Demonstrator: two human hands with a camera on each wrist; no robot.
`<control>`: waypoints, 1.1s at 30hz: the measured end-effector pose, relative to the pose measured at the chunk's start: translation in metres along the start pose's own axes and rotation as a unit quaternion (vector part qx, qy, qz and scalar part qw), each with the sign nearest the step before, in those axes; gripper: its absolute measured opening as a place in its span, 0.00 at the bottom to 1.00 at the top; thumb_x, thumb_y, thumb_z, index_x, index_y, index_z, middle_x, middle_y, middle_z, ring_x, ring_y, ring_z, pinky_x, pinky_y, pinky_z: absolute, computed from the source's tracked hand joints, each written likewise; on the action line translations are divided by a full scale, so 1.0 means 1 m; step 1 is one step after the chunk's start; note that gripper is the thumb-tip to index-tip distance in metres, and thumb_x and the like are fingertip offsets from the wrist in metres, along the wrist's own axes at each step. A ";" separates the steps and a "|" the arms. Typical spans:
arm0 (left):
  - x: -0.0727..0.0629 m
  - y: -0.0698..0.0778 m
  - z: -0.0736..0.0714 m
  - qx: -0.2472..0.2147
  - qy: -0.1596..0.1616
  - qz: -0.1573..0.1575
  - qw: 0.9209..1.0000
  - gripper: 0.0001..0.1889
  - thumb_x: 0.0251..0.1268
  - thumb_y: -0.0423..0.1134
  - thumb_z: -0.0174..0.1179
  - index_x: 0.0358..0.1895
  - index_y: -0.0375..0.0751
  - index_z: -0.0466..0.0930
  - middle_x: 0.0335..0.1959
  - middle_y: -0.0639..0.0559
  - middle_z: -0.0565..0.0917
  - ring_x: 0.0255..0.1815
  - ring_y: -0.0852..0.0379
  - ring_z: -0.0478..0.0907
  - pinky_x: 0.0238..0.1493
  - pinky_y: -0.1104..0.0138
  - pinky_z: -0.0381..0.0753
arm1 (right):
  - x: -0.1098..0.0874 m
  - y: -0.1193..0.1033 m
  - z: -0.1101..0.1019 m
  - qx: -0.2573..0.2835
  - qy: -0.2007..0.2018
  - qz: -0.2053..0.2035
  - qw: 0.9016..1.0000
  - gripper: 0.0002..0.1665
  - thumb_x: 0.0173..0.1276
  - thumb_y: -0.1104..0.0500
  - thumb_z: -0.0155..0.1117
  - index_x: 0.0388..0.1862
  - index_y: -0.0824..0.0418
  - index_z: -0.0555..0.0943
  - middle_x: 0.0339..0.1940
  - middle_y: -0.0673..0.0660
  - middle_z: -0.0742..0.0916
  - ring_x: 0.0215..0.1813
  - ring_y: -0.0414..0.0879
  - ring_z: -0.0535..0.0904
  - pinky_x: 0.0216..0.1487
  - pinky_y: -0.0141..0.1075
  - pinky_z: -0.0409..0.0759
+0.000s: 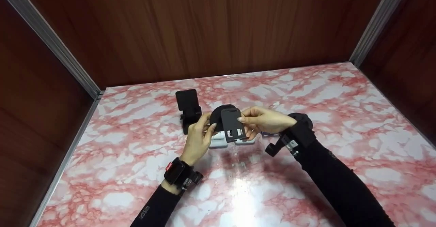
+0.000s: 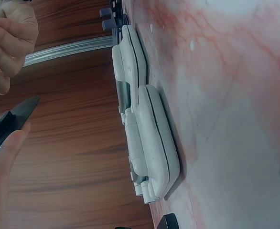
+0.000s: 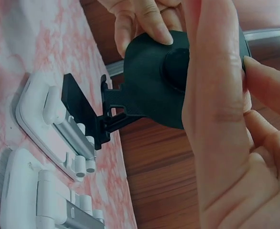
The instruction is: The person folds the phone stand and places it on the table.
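Observation:
Both hands hold a black phone stand (image 1: 232, 122) above the table, with its slotted plate facing the head camera and its round base (image 3: 147, 76) behind. My left hand (image 1: 198, 139) grips the rim of the round base between thumb and fingers. On the other side, my right hand (image 1: 265, 119) pinches the plate's edge. Beneath the hands lie two white folded stands (image 1: 218, 144) (image 3: 39, 112), partly hidden in the head view. In the left wrist view, the held stand shows only in part at the left edge.
Another black stand (image 1: 187, 101) is behind and left of my left hand. A bluish-purple object (image 1: 269, 134), mostly hidden, lies below my right hand. Wood-grain panels (image 1: 218, 32) wall in the red-and-white marbled table (image 1: 136, 172) at the back and sides.

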State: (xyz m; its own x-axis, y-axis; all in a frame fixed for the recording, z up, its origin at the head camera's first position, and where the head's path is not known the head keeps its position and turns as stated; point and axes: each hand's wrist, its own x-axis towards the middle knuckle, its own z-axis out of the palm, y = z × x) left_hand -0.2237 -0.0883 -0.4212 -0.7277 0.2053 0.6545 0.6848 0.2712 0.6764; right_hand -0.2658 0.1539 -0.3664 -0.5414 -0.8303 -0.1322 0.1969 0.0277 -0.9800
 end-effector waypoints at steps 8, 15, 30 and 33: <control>0.000 -0.001 -0.003 0.039 -0.003 0.041 0.998 0.09 0.68 0.26 0.56 0.50 0.30 0.75 0.39 0.41 0.86 0.39 0.51 0.85 0.39 0.68 0.84 | 0.000 0.002 0.000 0.021 -0.017 0.011 1.000 0.11 0.77 0.64 0.49 0.35 0.63 0.77 0.25 0.56 0.84 0.26 0.42 0.82 0.32 0.35 0.85; 0.000 -0.001 -0.004 0.066 -0.003 0.072 0.995 0.09 0.67 0.25 0.57 0.48 0.31 0.75 0.34 0.43 0.85 0.32 0.54 0.84 0.32 0.70 0.84 | -0.001 0.005 0.001 0.017 -0.020 0.017 1.000 0.11 0.77 0.64 0.50 0.35 0.63 0.78 0.25 0.56 0.84 0.25 0.41 0.82 0.32 0.36 0.85; 0.002 0.001 0.003 -0.093 0.002 -0.079 0.993 0.11 0.64 0.17 0.54 0.49 0.23 0.73 0.40 0.31 0.84 0.36 0.42 0.85 0.34 0.61 0.86 | 0.001 -0.005 0.012 -0.014 0.054 -0.014 0.998 0.12 0.76 0.63 0.52 0.33 0.62 0.79 0.23 0.53 0.80 0.25 0.40 0.78 0.33 0.37 0.85; 0.003 0.003 0.002 -0.118 0.002 -0.099 0.988 0.11 0.64 0.16 0.53 0.49 0.21 0.72 0.40 0.30 0.83 0.34 0.39 0.85 0.35 0.57 0.86 | 0.000 -0.007 0.014 -0.082 0.091 -0.025 0.992 0.13 0.75 0.61 0.55 0.30 0.63 0.78 0.24 0.55 0.81 0.26 0.42 0.80 0.35 0.42 0.86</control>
State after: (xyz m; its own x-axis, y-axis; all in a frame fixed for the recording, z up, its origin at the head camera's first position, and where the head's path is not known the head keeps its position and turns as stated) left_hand -0.2241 -0.0850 -0.4184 -0.8489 0.1667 0.5016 0.5186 0.0792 0.8513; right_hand -0.2560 0.1458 -0.3573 -0.6880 -0.7197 -0.0929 0.0381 0.0920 -0.9950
